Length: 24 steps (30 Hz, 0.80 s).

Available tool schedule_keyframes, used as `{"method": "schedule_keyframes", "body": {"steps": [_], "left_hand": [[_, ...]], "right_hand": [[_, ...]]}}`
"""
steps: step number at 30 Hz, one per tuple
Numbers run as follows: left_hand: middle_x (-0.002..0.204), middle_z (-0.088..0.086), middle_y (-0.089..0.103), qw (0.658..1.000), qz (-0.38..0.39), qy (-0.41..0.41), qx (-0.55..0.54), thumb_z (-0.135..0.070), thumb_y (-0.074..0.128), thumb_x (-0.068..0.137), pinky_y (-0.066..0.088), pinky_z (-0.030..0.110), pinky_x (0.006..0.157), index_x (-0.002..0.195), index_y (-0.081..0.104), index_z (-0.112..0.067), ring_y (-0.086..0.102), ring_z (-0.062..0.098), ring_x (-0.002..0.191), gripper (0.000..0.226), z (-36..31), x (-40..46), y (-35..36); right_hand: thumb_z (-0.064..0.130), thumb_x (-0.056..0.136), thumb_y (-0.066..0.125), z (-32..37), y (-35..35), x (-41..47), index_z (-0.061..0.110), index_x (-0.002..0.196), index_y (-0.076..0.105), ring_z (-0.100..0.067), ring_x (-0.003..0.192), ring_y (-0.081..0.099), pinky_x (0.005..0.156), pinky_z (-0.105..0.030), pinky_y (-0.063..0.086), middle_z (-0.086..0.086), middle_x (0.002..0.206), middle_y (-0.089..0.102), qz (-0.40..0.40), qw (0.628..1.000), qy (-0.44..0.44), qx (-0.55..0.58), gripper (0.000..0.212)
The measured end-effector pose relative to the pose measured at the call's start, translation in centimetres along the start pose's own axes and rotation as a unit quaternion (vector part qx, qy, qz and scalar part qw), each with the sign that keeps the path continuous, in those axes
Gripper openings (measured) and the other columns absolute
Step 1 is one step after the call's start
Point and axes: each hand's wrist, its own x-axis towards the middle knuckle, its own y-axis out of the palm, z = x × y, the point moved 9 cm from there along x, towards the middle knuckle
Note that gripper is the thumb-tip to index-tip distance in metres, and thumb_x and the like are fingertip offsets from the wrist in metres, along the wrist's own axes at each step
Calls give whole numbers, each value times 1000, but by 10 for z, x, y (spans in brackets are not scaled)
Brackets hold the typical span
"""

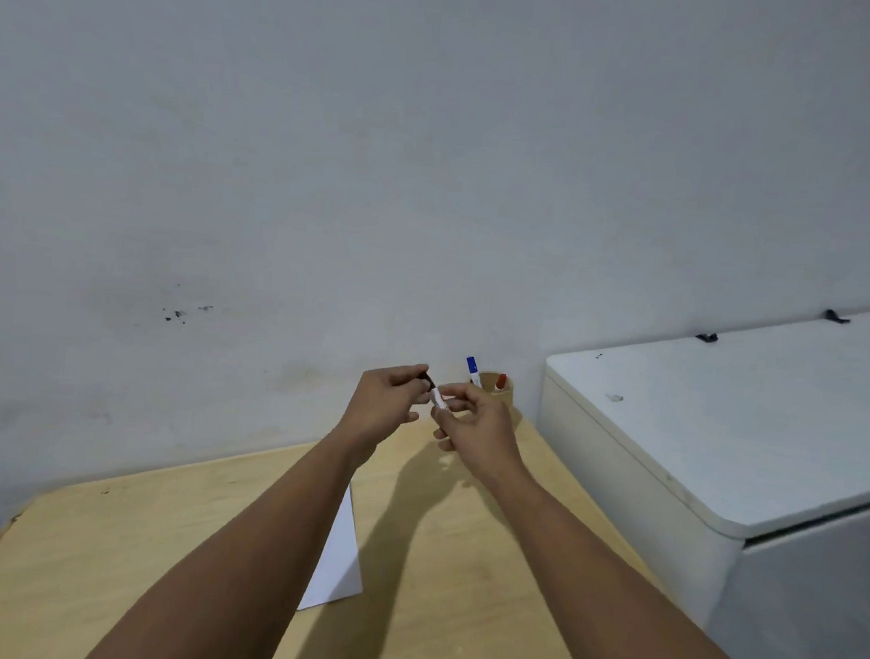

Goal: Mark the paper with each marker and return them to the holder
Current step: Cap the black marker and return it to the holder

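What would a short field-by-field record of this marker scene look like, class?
left hand: grips the black cap end of a marker
right hand: holds the white marker barrel
holder: at the table's far edge, blue marker and red marker inside
paper: flat on the table, partly under the left arm

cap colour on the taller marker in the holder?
Blue: the taller marker standing in the holder has a blue cap. Only the head view shows it.
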Motion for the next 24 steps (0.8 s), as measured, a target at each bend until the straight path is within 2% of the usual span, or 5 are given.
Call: {"method": "schedule_keyframes", "body": {"steps": [5, 9, 14, 17, 24], "left_hand": [[128, 1, 65, 999, -7, 13, 52, -9, 54, 97, 54, 31, 83, 154, 41, -26, 65, 13, 99, 61, 6, 55, 34], [141, 8, 58, 987, 3, -1, 163, -22, 74, 90, 53, 34, 91, 159, 33, -24, 61, 20, 114, 80, 44, 87, 65], [151, 3, 53, 982, 36, -13, 184, -33, 89, 75, 51, 40, 103, 159, 29, -24, 56, 25, 130, 104, 81, 111, 100], [139, -3, 63, 986, 28, 0, 167, -31, 90, 74, 55, 38, 98, 148, 43, -28, 63, 17, 114, 87, 89, 115, 110], [130, -14, 63, 988, 36, 10, 152, -27, 88, 75, 58, 41, 95, 155, 24, -41, 65, 15, 115, 103, 95, 111, 111]], "right_hand": [[8, 94, 70, 30, -53, 68, 27, 105, 78, -4, 70, 70, 68, -20, 57, 10, 85, 74, -82, 992, -58, -70, 23], [11, 95, 73, 37, -88, 115, 22, 105, 73, -4, 77, 72, 73, -17, 56, 9, 82, 76, -150, 983, -76, -70, 14], [16, 97, 76, 8, -87, 146, 15, 110, 69, -13, 75, 72, 73, -22, 55, 7, 77, 75, -120, 989, -44, -76, 15], [18, 97, 76, -23, -76, 149, 19, 109, 66, -14, 69, 71, 64, -23, 55, 5, 75, 74, -94, 990, -3, -107, 15], [11, 98, 73, -59, -65, 135, 21, 120, 66, -16, 90, 79, 75, -26, 63, -4, 108, 82, -63, 991, 54, -103, 25]]}}
